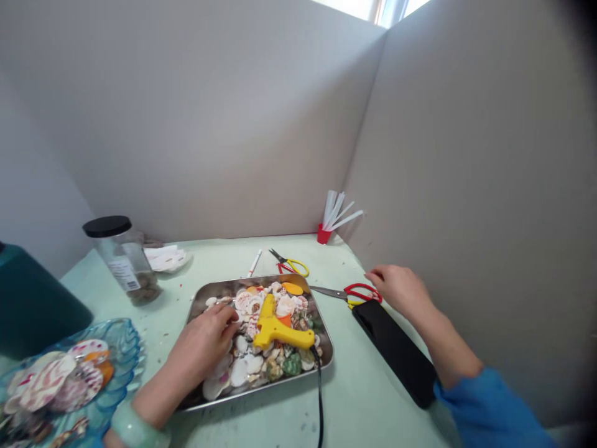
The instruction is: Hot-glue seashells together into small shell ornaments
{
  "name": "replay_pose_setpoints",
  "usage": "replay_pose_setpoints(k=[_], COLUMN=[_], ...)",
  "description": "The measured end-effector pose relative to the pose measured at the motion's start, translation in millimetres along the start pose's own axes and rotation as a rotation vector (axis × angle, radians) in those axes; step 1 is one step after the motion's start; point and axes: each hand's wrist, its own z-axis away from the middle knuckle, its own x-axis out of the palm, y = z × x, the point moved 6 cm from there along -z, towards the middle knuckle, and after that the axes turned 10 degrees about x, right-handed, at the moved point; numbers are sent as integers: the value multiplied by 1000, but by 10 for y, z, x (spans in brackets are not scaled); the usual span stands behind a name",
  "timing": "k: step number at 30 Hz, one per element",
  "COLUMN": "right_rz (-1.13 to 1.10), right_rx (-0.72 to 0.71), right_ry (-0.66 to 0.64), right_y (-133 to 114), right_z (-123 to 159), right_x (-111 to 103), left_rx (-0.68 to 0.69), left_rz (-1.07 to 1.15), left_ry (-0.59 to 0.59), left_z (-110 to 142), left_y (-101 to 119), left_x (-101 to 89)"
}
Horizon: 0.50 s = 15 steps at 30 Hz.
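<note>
My left hand (208, 336) reaches into the left side of a metal tray (329, 348), its fingers bent together among the seashells (240, 370). Whatever may be between its fingertips is hidden. A yellow glue gun (282, 331) lies on top of the shells, its black cord running over the tray's front edge. On the right, my right hand (398, 285) hovers by the red handle of a pair of scissors (364, 292). Its fingers are curled closed, and I cannot see anything in them.
A black phone (396, 354) lies below my right hand. Behind the tray are a second pair of scissors (293, 266) and a white pen (254, 264). A red cup (324, 234) holds glue sticks. Left stand a black-lidded jar (125, 261) and a blue dish (128, 348) of shells.
</note>
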Motion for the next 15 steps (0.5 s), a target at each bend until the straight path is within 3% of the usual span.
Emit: replay_pose_setpoints(k=[3,6,10,15], right_rz=[138,225,297,329], right_rx=[92,62,-22,-113], right_ry=[-106,-172,-169,-113], right_y=[247,287,287,282], right_z=[-228,-279,-278,-372], right_x=[180,423,617,702], left_rx=[12,13,11,-13], left_rz=[-14,-29,-41,-54], left_ry=[12,39,59,68], left_z=[11,28,52,70], left_y=[19,30,42,46], left_x=[-10,-24,-37,-52])
